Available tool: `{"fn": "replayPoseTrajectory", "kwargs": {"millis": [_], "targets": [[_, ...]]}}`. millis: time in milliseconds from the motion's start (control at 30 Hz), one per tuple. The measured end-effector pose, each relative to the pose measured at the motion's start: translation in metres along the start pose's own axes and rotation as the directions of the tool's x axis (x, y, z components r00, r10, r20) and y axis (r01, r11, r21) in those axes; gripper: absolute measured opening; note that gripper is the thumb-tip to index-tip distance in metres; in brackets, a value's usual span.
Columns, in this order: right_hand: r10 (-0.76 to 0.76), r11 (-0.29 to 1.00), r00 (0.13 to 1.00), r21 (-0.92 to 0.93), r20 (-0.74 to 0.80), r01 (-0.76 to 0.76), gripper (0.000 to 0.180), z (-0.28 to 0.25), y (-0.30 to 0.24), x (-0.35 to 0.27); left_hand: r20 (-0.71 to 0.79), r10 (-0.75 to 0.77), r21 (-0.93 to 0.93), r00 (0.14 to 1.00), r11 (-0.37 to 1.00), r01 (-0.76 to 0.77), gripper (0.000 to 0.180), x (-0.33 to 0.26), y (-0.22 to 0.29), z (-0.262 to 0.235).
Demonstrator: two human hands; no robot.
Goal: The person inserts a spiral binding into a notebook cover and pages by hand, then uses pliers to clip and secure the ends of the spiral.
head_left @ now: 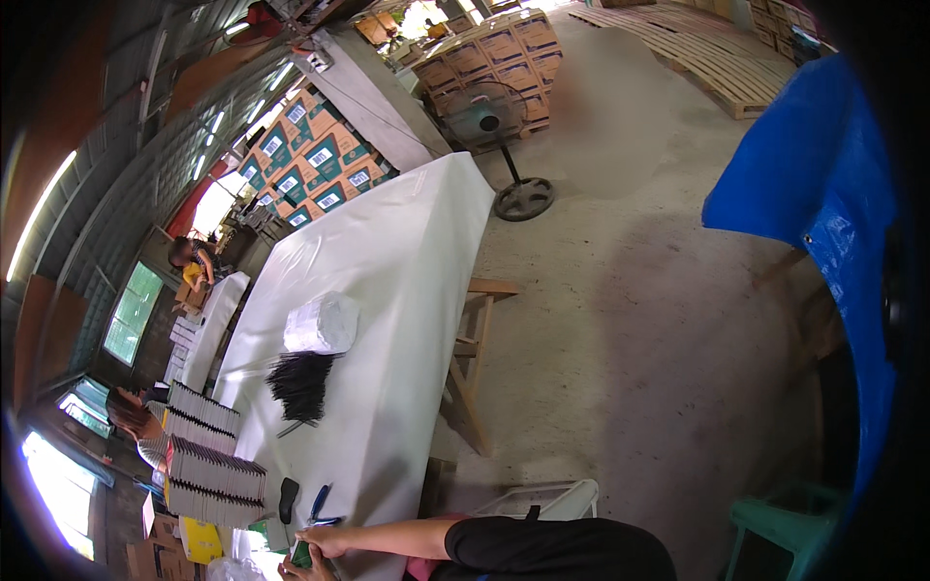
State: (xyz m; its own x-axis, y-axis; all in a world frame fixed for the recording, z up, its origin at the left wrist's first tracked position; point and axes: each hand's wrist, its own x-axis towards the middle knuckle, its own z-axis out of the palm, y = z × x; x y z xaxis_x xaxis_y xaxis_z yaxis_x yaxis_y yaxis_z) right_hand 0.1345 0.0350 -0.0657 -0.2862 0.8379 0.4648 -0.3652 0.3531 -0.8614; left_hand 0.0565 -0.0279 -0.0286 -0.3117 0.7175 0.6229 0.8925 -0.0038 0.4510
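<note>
At the bottom edge, my right hand (325,542) reaches in from a black sleeve, its fingers closed on a small green-and-white piece (301,554). My left hand (308,571), partly cut off by the frame, grips the same piece from below. The piece is too small to name. Close by on the white-covered table (387,261) lie a blue-handled hand tool (320,501), perhaps pliers, and a long black object (288,500). Farther up are a fanned bundle of thin black strips (298,387) and a white plastic-wrapped bundle (322,323).
Tall stacks of thin grey-white pieces (215,482) line the table's left side, with a person (131,414) behind them. A yellow box (201,540) stands lower left. On the right are a white plastic chair (567,502), a pedestal fan (491,124) and a blue tarp (804,165).
</note>
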Motion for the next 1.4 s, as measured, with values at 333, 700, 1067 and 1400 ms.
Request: {"fn": "replayPoseTrajectory", "kwargs": {"millis": [333,700,1067,1400], "targets": [[0.122,0.790,0.899,-0.590,0.420,0.168,0.039,-0.018,-0.036,0.020,-0.205,0.069,0.023,0.976,0.998,-0.065,0.073,0.024,-0.038,-0.007],[-0.142,0.203,0.938,-0.937,-0.316,-0.284,0.048,-0.163,-0.055,0.114,-0.088,0.040,0.103,0.995,0.994,-0.030,0.086,0.012,-0.028,-0.011],[0.108,-0.292,0.981,-0.948,-0.161,-0.124,0.027,-0.210,-0.035,0.140,-0.221,-0.005,-0.129,0.975,0.991,-0.025,0.076,0.018,-0.021,-0.025],[0.183,-0.006,0.966,-0.983,-0.182,-0.184,0.037,-0.184,-0.052,0.149,-0.045,-0.002,0.048,0.999,0.999,0.004,0.078,0.024,-0.029,-0.020]]}}
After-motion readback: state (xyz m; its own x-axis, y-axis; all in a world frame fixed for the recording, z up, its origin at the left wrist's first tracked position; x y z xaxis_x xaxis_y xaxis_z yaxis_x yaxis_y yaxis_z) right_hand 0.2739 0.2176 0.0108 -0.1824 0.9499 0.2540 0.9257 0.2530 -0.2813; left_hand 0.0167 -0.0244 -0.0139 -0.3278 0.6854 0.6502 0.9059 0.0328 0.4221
